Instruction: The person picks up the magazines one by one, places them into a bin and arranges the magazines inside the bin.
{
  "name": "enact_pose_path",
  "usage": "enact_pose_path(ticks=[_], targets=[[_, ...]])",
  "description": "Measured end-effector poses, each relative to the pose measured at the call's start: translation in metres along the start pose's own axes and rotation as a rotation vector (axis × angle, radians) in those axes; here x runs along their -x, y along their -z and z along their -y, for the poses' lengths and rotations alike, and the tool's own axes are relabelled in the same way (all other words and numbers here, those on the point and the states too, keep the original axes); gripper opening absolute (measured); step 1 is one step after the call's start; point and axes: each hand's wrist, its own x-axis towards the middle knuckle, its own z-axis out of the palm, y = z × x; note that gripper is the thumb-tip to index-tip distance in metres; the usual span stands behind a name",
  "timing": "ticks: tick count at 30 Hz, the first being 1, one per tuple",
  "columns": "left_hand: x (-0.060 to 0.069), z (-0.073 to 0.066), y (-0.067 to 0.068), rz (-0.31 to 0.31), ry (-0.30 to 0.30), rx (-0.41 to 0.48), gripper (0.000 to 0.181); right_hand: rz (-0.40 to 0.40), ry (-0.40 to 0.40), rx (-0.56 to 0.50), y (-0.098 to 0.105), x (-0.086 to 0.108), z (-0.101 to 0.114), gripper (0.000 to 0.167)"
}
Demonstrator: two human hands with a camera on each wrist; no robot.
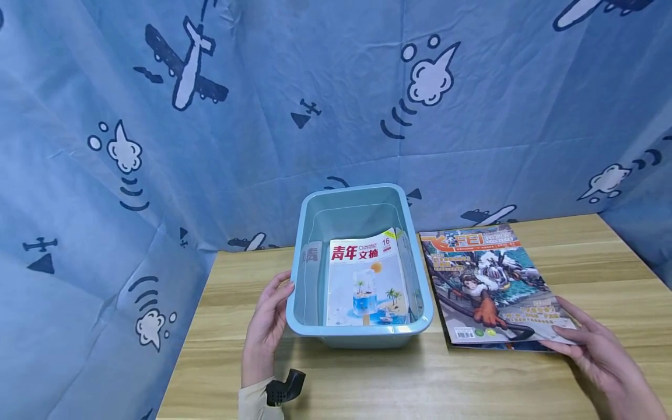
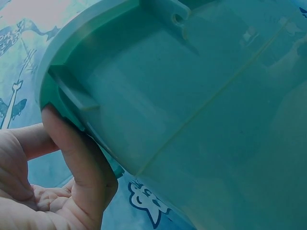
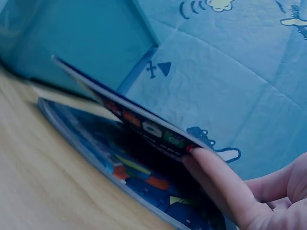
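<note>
A light blue-green plastic bin (image 1: 362, 331) stands on the table, holding magazines with a white cover and red title (image 1: 341, 297) on top. My left hand (image 1: 269, 324) grips the bin's left rim; in the left wrist view its fingers (image 2: 81, 158) curl under the lip. To the bin's right, my right hand (image 1: 601, 353) pinches a colourful comic-style magazine (image 1: 488, 286) by its lower right corner. The right wrist view shows that magazine tilted up, its edge raised off another magazine (image 3: 139, 177) lying flat beneath, with the right fingers (image 3: 216, 177) under its back cover.
The wood-grain table (image 1: 220, 350) extends on both sides of the bin. A blue curtain (image 1: 336, 116) with airplane and cloud prints hangs behind and at both sides. A black device (image 1: 285, 387) is strapped at the left wrist, over a beige sleeve (image 1: 257, 401).
</note>
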Motion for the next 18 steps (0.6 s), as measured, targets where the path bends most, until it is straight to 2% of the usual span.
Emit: enact_pose_path(ticks=[5, 7, 10, 15, 18], targets=[[0.0003, 0.0007, 0.0007, 0.002, -0.003, -0.006, 0.025, 0.051, -0.014, -0.158, 0.0016, 0.0015, -0.0004, 0.066], [0.0004, 0.0012, 0.0009, 0.003, -0.004, -0.007, 0.024, 0.114, 0.001, -0.194, 0.0029, 0.0011, -0.0017, 0.069], [0.0005, 0.002, 0.001, -0.003, -0.002, -0.006, 0.023, 0.158, -0.005, -0.233, 0.0029, 0.0015, -0.0027, 0.069], [0.0004, 0.0034, 0.0017, -0.005, 0.0, -0.001, 0.023, 0.187, -0.027, -0.256, 0.0029, 0.0041, -0.0015, 0.064], [0.0004, 0.0038, 0.002, -0.003, -0.006, -0.005, 0.023, 0.259, -0.019, -0.291, 0.0051, 0.0044, -0.0015, 0.067]])
